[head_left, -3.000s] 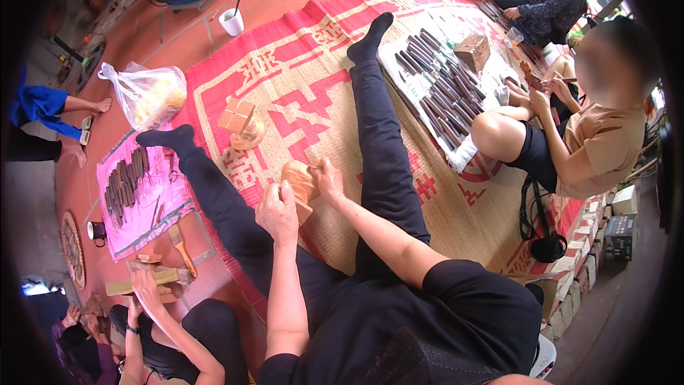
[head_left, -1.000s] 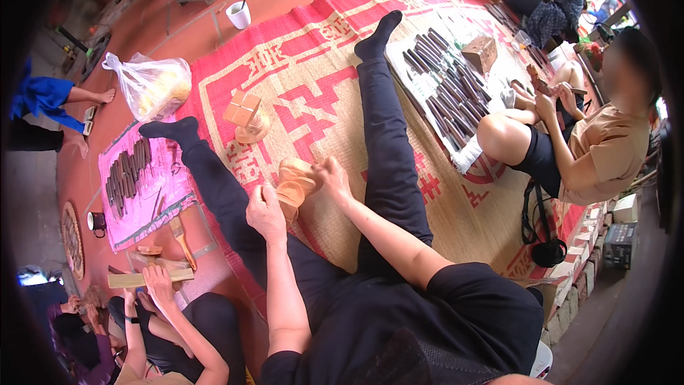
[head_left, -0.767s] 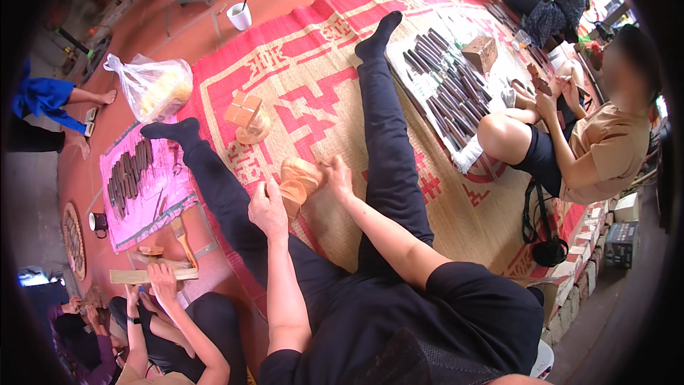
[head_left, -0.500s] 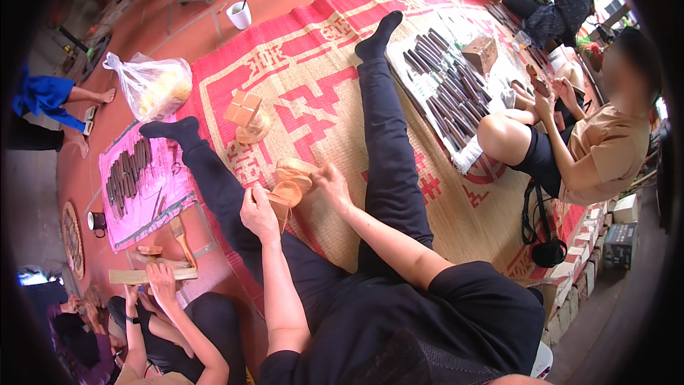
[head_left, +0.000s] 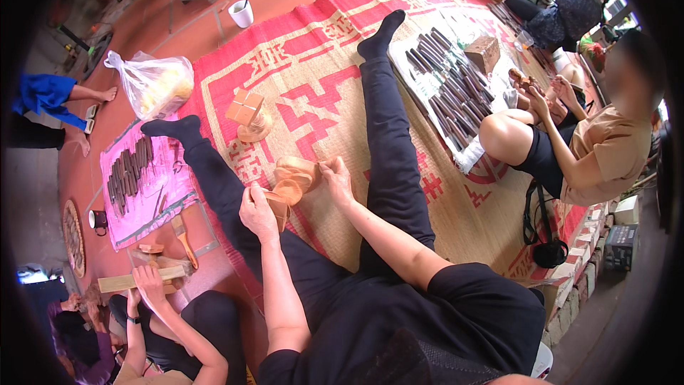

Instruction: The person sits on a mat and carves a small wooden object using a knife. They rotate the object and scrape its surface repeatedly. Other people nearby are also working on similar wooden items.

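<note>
Between my legs I hold a pale carved wooden piece [head_left: 290,190], squared at one end and rounded at the other. My left hand [head_left: 258,212] is closed on its squared, block-like end. At the rounded end, the fingers of my right hand [head_left: 336,180] are pinched against the wood; my hand hides the exact contact. Beyond my hands, a similar wooden piece [head_left: 246,107] with a block top and round lower part rests on the mat by my left foot.
A red and tan woven mat [head_left: 313,93] lies under my outstretched legs. Dark-handled tools cover a white cloth [head_left: 467,160] on the right and a pink cloth [head_left: 153,210] on the left. Co-workers sit close on both sides; one holds a wooden strip [head_left: 117,284].
My right hand has shifted slightly, its fingers turning against the rounded end. My left hand keeps its hold. The co-worker's wooden strip at lower left has moved left and down.
</note>
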`<move>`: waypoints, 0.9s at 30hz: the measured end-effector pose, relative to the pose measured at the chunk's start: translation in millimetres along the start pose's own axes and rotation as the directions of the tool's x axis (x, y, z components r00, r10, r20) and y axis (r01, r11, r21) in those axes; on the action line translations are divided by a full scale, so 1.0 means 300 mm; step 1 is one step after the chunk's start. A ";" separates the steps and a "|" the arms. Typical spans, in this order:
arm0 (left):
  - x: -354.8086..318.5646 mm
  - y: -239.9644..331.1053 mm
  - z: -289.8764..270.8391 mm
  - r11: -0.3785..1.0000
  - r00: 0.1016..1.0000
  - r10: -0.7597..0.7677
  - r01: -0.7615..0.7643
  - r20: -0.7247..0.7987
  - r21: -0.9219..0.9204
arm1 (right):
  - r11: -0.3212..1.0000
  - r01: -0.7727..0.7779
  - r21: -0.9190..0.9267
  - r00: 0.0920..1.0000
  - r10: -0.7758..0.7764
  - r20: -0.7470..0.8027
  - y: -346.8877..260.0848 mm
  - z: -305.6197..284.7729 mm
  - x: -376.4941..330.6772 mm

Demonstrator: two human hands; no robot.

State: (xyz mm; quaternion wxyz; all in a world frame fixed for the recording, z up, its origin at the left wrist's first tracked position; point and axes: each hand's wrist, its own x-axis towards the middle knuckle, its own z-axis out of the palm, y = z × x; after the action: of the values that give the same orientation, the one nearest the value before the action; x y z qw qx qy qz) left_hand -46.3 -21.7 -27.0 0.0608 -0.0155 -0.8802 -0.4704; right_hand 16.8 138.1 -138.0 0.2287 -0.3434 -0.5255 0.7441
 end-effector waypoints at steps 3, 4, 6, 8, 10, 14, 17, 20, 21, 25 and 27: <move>0.005 -0.018 -0.007 0.999 1.000 -0.014 0.014 -0.006 -0.029 | 0.999 -0.009 0.051 1.000 0.008 0.023 -0.020 0.026 -0.012; 0.006 -0.024 -0.009 0.999 1.000 -0.020 0.019 -0.010 -0.038 | 0.999 0.005 0.045 0.999 -0.007 0.044 -0.026 0.041 -0.014; 0.006 -0.029 -0.008 0.993 0.997 -0.070 0.069 -0.010 -0.096 | 0.999 0.015 -0.043 0.996 -0.012 0.089 -0.013 0.048 -0.009; 0.005 -0.028 -0.007 0.987 0.995 -0.100 0.098 -0.006 -0.129 | 0.979 0.015 -0.206 0.990 0.015 0.143 -0.010 0.053 0.006; 0.004 -0.018 -0.006 0.985 0.994 -0.108 0.107 0.000 -0.138 | 0.968 0.029 -0.249 0.998 -0.012 0.067 -0.021 0.048 0.034; -0.014 -0.006 0.006 0.999 0.999 -0.038 0.038 -0.017 0.002 | 0.974 -0.082 -0.212 0.996 0.075 -0.040 -0.044 0.037 0.076; -0.025 0.018 -0.001 0.999 0.999 -0.038 0.038 -0.018 0.000 | 0.990 -0.142 0.007 0.988 0.141 0.061 -0.074 0.028 0.053; -0.009 0.005 -0.008 0.994 0.998 -0.067 0.066 -0.005 -0.084 | 0.979 0.110 -0.173 0.982 -0.081 0.169 -0.040 0.050 0.007; -0.005 -0.002 -0.009 0.995 0.999 -0.054 0.054 -0.005 -0.078 | 0.953 0.149 -0.262 0.986 -0.121 0.117 -0.033 0.046 0.011; -0.031 0.014 0.011 0.997 0.998 0.068 -0.067 -0.011 0.050 | 0.916 -0.007 -0.400 0.997 -0.022 -0.069 -0.021 0.036 0.091; -0.039 0.014 0.014 0.997 0.998 0.060 -0.060 -0.007 0.046 | 0.937 -0.035 -0.347 0.995 0.001 -0.096 -0.020 0.025 0.116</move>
State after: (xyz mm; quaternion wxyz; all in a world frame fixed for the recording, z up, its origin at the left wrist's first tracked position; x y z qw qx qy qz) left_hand -34.8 -15.5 -27.4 0.0790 -0.0385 -0.8897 -0.4479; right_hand -11.9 160.0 -140.1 0.1820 -0.4181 -0.6344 0.6242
